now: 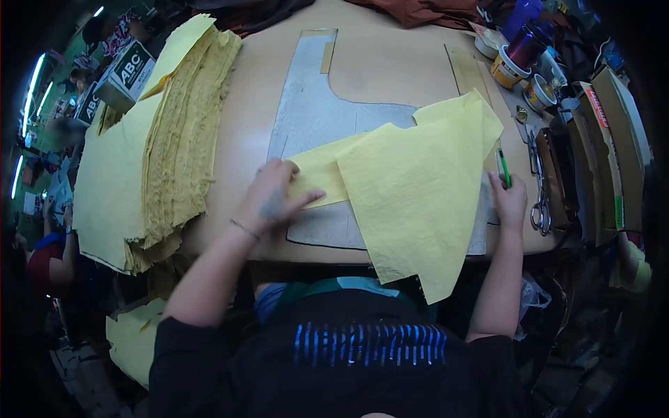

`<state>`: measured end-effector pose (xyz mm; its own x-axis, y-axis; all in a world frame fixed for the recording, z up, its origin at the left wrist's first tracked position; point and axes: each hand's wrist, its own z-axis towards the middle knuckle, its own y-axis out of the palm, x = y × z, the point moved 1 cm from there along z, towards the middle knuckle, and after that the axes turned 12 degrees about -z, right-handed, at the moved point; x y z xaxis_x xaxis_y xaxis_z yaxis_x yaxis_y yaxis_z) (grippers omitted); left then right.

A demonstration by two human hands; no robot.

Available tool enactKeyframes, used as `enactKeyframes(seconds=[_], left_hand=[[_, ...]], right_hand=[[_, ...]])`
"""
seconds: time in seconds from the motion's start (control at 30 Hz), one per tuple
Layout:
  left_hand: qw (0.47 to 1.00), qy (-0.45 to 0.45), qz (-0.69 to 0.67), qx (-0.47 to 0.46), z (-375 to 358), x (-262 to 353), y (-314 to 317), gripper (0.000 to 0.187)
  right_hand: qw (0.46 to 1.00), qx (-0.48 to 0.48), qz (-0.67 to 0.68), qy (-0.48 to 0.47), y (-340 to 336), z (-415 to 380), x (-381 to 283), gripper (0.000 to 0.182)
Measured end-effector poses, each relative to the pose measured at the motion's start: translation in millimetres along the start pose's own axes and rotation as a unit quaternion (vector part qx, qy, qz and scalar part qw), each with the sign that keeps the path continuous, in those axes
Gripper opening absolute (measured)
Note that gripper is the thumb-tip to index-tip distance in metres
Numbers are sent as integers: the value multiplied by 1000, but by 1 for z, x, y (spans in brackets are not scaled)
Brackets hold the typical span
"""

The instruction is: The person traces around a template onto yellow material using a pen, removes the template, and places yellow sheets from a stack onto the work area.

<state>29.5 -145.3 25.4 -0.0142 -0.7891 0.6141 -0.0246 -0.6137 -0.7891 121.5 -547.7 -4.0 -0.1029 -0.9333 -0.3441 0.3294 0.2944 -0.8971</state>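
A yellow sheet (418,188), soft and felt-like with a folded or layered part reaching left, lies over a grey pattern template (306,90) on the table. My left hand (272,198) rests at the left end of the yellow material, thumb spread away from the bent fingers. I cannot see it pinching the material. To the right of the sheet, my right hand (510,202) is closed around a green pencil (504,167) that points away from me. The lower tip of the sheet hangs over the table's near edge.
A thick stack of yellow sheets (178,139) stands on the left, near ABC boxes (132,70). Scissors (540,209), tubs (509,70) and a cardboard box (613,139) line the right side. Dark cloth (425,10) lies at the far edge. Other people are at the left.
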Motion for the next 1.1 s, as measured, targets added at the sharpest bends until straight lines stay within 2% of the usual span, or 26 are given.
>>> enactKeyframes(seconds=[0.03,0.1,0.17,0.27,0.37,0.4,0.47,0.5,0.53,0.57,0.6,0.63,0.67,0.7,0.77,0.8,0.9,0.93,1.0,1.03,1.1], left_hand=[[1000,5,-17,1,-6,9,8,51],[997,-3,-72,-17,-13,28,31,50],[990,-20,-112,-81,-12,62,45,49],[992,100,-78,-22,-2,79,82,41],[988,104,-99,-62,16,87,99,29],[970,110,-212,-51,22,82,104,26],[896,110,-429,-31,31,67,106,20],[903,117,-413,22,35,65,85,16],[856,13,-515,45,36,57,65,15],[794,-4,-601,95,42,42,45,18],[757,9,-644,109,44,28,20,25],[760,-4,-645,86,43,15,-10,29],[761,-16,-645,64,39,2,-32,33],[722,-63,-687,50,35,-11,-41,35],[634,-148,-759,20,29,-25,-52,41],[607,-161,-778,-2,24,-31,-48,44],[593,-204,-777,-58,11,-42,-24,44],[651,-208,-727,-57,9,-40,-20,44],[751,-218,-622,-51,4,-33,-9,47],[761,-217,-607,-72,-1,-28,-7,46],[783,-209,-575,-113,-7,-16,-10,46]], right_hand=[[999,23,-26,-18,4,3,-7,36],[1000,-9,-22,-1,22,17,-11,32],[997,51,-43,-24,36,26,-20,30],[998,40,-44,10,59,40,-29,30],[998,-7,-52,34,55,38,-51,30],[997,-27,-57,47,50,37,-55,31],[997,-36,21,60,44,36,-50,32],[995,-43,61,65,42,34,-47,32],[996,-18,87,30,36,35,-37,32],[977,-54,194,67,28,34,-30,31],[945,-93,296,104,17,31,-25,30],[898,-132,394,141,7,28,-21,29],[874,-142,451,116,-3,25,-17,29],[844,-151,506,88,-11,25,-13,29],[826,-127,538,113,-15,22,-6,30],[815,-111,555,127,-16,19,-3,31],[832,-122,519,153,-15,0,-1,33],[847,-137,487,166,-18,-10,-4,33],[907,-202,337,150,-22,-16,-2,36],[927,-234,256,139,-25,-21,2,37],[927,-256,236,142,-35,-30,5,39]])
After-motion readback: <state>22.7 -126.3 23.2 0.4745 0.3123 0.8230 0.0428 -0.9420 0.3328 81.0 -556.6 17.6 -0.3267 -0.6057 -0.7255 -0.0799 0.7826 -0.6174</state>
